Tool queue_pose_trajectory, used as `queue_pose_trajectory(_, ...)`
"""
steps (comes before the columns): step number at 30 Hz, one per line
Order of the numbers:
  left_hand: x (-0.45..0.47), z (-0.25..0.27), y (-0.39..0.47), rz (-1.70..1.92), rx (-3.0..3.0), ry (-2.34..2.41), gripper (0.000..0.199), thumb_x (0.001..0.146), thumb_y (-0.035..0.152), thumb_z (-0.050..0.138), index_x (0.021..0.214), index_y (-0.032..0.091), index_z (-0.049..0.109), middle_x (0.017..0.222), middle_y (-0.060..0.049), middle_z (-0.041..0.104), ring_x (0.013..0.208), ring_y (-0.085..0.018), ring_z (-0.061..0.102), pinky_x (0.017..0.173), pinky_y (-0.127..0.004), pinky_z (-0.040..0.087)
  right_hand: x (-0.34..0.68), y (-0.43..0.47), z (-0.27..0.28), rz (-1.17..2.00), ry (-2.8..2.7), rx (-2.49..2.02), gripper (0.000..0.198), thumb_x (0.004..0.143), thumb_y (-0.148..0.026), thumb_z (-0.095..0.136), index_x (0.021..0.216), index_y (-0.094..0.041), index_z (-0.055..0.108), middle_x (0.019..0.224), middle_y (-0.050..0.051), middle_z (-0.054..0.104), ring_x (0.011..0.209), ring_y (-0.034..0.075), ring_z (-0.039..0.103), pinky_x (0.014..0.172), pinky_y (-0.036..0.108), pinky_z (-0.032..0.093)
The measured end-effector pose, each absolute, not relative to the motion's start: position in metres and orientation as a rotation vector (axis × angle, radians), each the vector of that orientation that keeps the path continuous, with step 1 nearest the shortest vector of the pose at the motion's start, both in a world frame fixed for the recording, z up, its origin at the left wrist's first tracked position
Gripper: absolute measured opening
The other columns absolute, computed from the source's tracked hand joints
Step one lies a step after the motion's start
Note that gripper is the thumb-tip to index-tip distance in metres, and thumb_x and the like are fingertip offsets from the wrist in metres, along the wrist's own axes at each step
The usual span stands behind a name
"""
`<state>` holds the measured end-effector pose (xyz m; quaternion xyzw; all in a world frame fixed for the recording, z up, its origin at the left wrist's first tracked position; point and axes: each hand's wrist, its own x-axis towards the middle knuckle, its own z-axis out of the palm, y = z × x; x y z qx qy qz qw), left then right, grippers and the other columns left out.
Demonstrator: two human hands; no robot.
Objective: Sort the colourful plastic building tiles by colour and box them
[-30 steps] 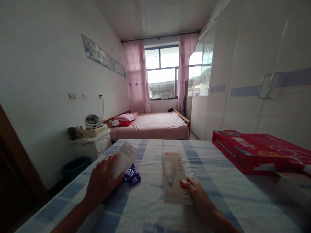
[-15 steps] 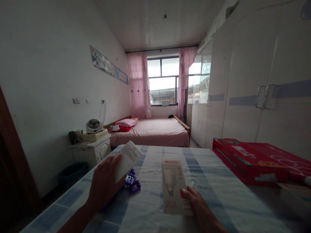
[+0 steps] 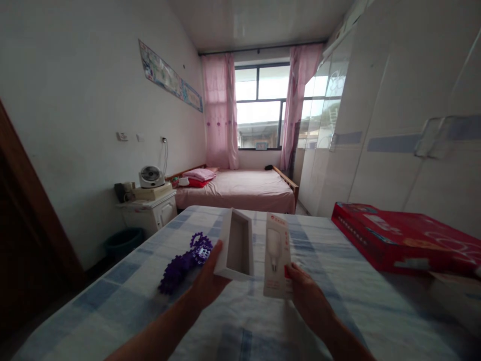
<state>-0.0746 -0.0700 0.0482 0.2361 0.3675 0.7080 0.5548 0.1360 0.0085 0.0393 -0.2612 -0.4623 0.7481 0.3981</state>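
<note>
My left hand (image 3: 208,281) grips a white open box (image 3: 222,245) by its left side and lower end. The box is tilted up, and its hollow inside faces me, with nothing visible in it. My right hand (image 3: 308,291) is closed on the lower right edge of a light bulb box (image 3: 276,253), a pale carton with a bulb printed on its front. The two boxes are held side by side, a small gap apart. Purple toothed plastic pieces (image 3: 182,265) lie on the table just left of my left hand.
A blue-and-white checked cloth covers the table (image 3: 124,291). A large red box (image 3: 398,238) rests at the right, with a pale box (image 3: 454,301) at its near side. Beyond the table are a bed (image 3: 244,190) and a white cabinet (image 3: 148,215) bearing a small fan (image 3: 151,175).
My left hand has moved right and turned the white box so its hollow side now faces me. The purple pieces are more exposed. The view has tipped down and shifted slightly left.
</note>
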Motion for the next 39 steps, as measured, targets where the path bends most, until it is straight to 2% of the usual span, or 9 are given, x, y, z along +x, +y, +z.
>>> queue_pose_trajectory(4, -0.042, 0.032, -0.057, 1.447, 0.480, 0.699, 0.051, 0.085, 0.043, 0.056, 0.123, 0.009, 0.053, 0.102, -0.013, 0.069, 0.093, -0.025, 0.065, 0.085, -0.036, 0.050, 0.137, 0.008, 0.035, 1.869, -1.187, -0.718, 0.033, 0.072, -0.040, 0.060, 0.094, -0.015, 0.060, 0.087, 0.006, 0.069, 0.074, 0.020, 0.064, 0.061, 0.028, 0.047)
queue_pose_trajectory(10, -0.022, 0.016, -0.052, 1.323, 0.634, 0.525, 0.049, 0.089, 0.040, 0.048, 0.122, 0.005, 0.055, 0.110, -0.017, 0.066, 0.107, -0.029, 0.059, 0.098, -0.042, 0.039, 0.136, -0.001, 0.031, 1.807, -1.194, -0.827, 0.032, 0.074, -0.041, 0.058, 0.098, -0.019, 0.054, 0.088, 0.003, 0.068, 0.077, 0.019, 0.063, 0.062, 0.028, 0.048)
queue_pose_trajectory(14, -0.018, 0.016, -0.053, 1.327, 0.724, 0.533, 0.046, 0.087, 0.037, 0.051, 0.120, 0.005, 0.056, 0.111, -0.018, 0.065, 0.108, -0.031, 0.058, 0.099, -0.045, 0.037, 0.133, -0.002, 0.028, 1.729, -1.204, -0.847, 0.038, 0.076, -0.043, 0.057, 0.105, -0.021, 0.048, 0.104, 0.006, 0.064, 0.090, 0.021, 0.062, 0.072, 0.032, 0.050)
queue_pose_trajectory(17, -0.018, 0.016, -0.054, 1.357, 0.770, 0.548, 0.042, 0.087, 0.034, 0.052, 0.119, 0.006, 0.057, 0.112, -0.018, 0.065, 0.108, -0.032, 0.059, 0.098, -0.045, 0.038, 0.132, -0.001, 0.024, 1.590, -1.285, -0.843, 0.051, 0.076, -0.043, 0.057, 0.120, -0.022, 0.043, 0.124, 0.008, 0.054, 0.102, 0.021, 0.057, 0.083, 0.034, 0.048)
queue_pose_trajectory(20, -0.019, 0.014, -0.054, 1.346, 0.762, 0.531, 0.044, 0.089, 0.039, 0.049, 0.120, 0.008, 0.057, 0.118, -0.017, 0.062, 0.110, -0.031, 0.057, 0.100, -0.046, 0.038, 0.132, -0.002, 0.022, 1.541, -1.377, -0.807, 0.057, 0.078, -0.045, 0.055, 0.129, -0.024, 0.038, 0.133, 0.008, 0.046, 0.109, 0.021, 0.054, 0.089, 0.035, 0.046)
queue_pose_trajectory(25, -0.019, 0.012, -0.054, 1.368, 0.765, 0.550, 0.045, 0.089, 0.039, 0.048, 0.121, 0.008, 0.056, 0.115, -0.018, 0.064, 0.107, -0.031, 0.059, 0.098, -0.048, 0.039, 0.132, -0.004, 0.026, 1.505, -1.447, -0.804, 0.062, 0.079, -0.044, 0.052, 0.135, -0.023, 0.036, 0.139, 0.008, 0.042, 0.118, 0.023, 0.049, 0.096, 0.036, 0.043)
queue_pose_trajectory(32, -0.017, 0.015, -0.057, 1.375, 0.784, 0.533, 0.044, 0.087, 0.031, 0.050, 0.125, 0.009, 0.053, 0.113, -0.017, 0.064, 0.106, -0.030, 0.059, 0.095, -0.044, 0.042, 0.134, -0.004, 0.027, 1.406, -1.531, -0.875, 0.071, 0.082, -0.046, 0.048, 0.144, -0.020, 0.025, 0.147, 0.006, 0.030, 0.133, 0.020, 0.031, 0.109, 0.034, 0.029)
queue_pose_trajectory(36, -0.014, 0.020, -0.060, 1.360, 0.786, 0.536, 0.044, 0.087, 0.032, 0.051, 0.125, 0.011, 0.052, 0.114, -0.015, 0.063, 0.107, -0.030, 0.059, 0.094, -0.043, 0.043, 0.133, -0.004, 0.026, 1.340, -1.551, -0.876, 0.070, 0.081, -0.047, 0.050, 0.143, -0.022, 0.027, 0.148, 0.003, 0.030, 0.134, 0.020, 0.029, 0.110, 0.034, 0.026)
queue_pose_trajectory(39, -0.012, 0.025, -0.061, 1.349, 0.805, 0.552, 0.044, 0.087, 0.035, 0.050, 0.125, 0.012, 0.052, 0.114, -0.015, 0.063, 0.107, -0.030, 0.059, 0.091, -0.042, 0.045, 0.132, -0.007, 0.027, 1.378, -1.498, -0.874, 0.069, 0.081, -0.046, 0.051, 0.142, -0.024, 0.029, 0.147, 0.003, 0.030, 0.133, 0.020, 0.032, 0.109, 0.034, 0.029)
